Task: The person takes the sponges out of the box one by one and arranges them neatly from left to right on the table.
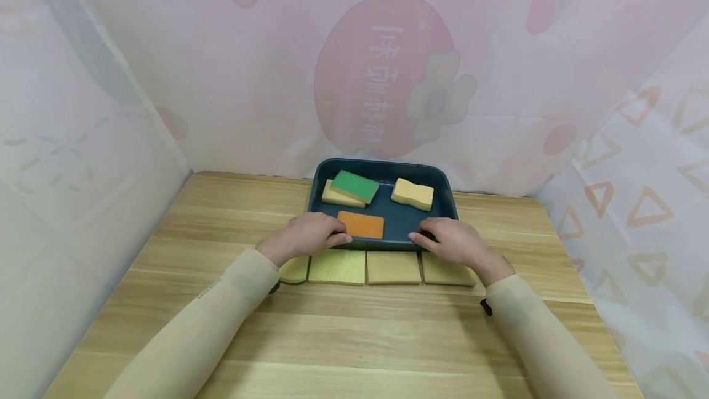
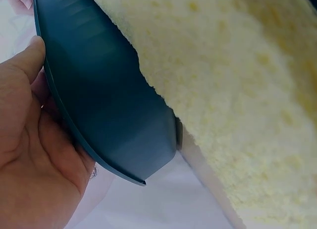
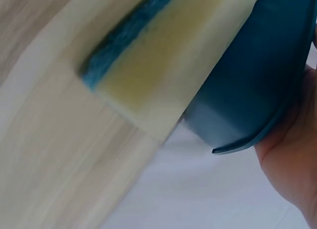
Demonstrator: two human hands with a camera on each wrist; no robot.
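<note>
Here the left hand grips the near rim of the dark blue tray at its left corner, fingers curled over the edge; the left wrist view shows the palm pressed against the tray's outer wall. The tray sits on the wooden table, toward its far edge, close to the pale printed curtain.

Inside the tray, from the left, a green sponge lies tilted on top of a pale yellow sponge; an orange sponge lies flat by the near wall, just beside the left fingertips; a second yellow sponge rests at the right, apart from the others.

On the table just in front of the tray, four sponges lie in a row, edge to edge: the leftmost partly hidden under the left wrist, then a yellow-green one, a tan one, and the rightmost partly under the right wrist.

The right hand holds the tray's near rim at its right corner, fingers wrapped over the edge, as the right wrist view also shows.
</note>
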